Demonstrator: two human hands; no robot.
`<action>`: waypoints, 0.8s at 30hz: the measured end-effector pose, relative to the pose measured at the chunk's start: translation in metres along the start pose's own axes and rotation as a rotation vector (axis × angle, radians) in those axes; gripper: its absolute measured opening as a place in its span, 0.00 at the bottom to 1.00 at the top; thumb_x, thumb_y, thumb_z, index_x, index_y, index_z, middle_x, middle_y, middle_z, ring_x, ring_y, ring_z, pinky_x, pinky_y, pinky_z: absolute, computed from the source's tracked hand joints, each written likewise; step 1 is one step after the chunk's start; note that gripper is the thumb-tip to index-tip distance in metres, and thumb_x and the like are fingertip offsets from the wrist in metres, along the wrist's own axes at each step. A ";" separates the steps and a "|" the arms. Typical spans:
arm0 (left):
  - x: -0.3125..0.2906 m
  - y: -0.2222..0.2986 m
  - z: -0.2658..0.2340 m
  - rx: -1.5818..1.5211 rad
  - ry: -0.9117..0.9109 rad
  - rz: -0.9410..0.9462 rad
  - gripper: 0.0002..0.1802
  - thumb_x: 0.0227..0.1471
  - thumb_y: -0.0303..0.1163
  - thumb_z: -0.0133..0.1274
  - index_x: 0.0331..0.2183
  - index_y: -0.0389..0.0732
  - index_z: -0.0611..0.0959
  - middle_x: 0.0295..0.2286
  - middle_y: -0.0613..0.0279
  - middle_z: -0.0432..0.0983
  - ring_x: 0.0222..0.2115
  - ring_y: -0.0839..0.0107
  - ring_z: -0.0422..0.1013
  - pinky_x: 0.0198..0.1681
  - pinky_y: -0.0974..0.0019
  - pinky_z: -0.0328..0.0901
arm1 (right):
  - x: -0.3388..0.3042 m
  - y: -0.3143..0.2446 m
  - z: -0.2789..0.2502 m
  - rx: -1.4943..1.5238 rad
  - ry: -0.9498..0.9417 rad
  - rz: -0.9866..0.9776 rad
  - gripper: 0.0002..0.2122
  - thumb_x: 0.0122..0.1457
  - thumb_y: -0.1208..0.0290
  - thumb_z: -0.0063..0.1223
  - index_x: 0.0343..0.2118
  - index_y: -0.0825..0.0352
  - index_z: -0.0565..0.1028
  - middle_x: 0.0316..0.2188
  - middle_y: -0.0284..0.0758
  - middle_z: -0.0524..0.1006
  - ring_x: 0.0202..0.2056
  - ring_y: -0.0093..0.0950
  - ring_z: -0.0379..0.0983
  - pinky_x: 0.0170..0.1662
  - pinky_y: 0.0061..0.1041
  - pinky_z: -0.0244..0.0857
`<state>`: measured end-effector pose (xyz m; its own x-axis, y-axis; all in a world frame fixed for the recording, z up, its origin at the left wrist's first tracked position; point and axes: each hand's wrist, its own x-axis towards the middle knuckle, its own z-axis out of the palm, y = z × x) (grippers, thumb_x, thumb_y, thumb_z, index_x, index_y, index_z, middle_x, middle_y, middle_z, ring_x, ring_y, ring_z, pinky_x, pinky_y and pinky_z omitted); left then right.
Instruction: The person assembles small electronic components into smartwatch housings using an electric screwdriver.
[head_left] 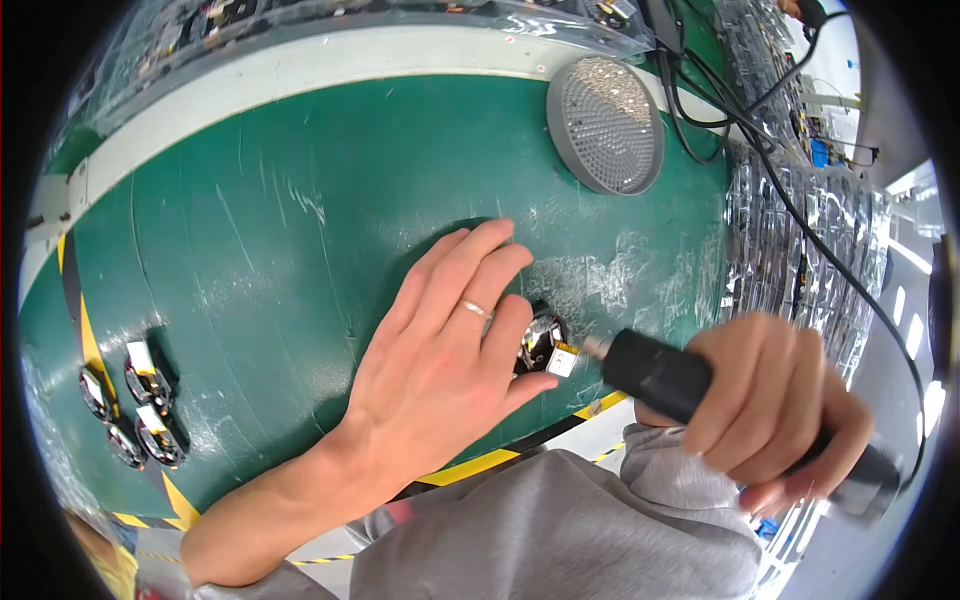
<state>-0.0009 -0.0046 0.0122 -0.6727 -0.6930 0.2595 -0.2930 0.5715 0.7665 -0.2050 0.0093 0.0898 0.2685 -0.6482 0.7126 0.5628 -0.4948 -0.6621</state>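
My left hand (440, 340) rests on the green work surface (330, 160), its thumb and forefinger closed round the edge of a small round black electronic part (540, 338). A white square block and a yellowish strip sit on that part's near right side. In my right hand (775, 400) is a black corded electric screwdriver (655, 372), held sideways with its tip pointing left. The tip hovers just right of the part, apart from it. The right hand is slightly blurred.
A grey round screw tray (607, 130) holds many small screws at the back right. Several similar round parts (145, 410) lie at the far left. A black cable (800, 215) runs down the right side, near stacked clear plastic trays (790, 240). Yellow-black tape (480, 467) edges the table.
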 end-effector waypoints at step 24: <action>0.014 -0.033 -0.024 0.062 0.132 0.009 0.11 0.44 0.26 0.66 0.32 0.44 0.82 0.32 0.69 0.75 0.35 0.64 0.69 0.42 0.59 0.63 | -0.005 0.022 -0.005 -0.274 0.266 0.157 0.12 0.66 0.74 0.55 0.48 0.59 0.67 0.22 0.25 0.68 0.21 0.18 0.66 0.32 0.23 0.62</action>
<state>0.0155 -0.0435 0.0043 -0.5816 -0.7371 0.3440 -0.3319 0.6012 0.7269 -0.1978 -0.0015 0.0700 0.1027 -0.8373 0.5371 0.2921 -0.4907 -0.8209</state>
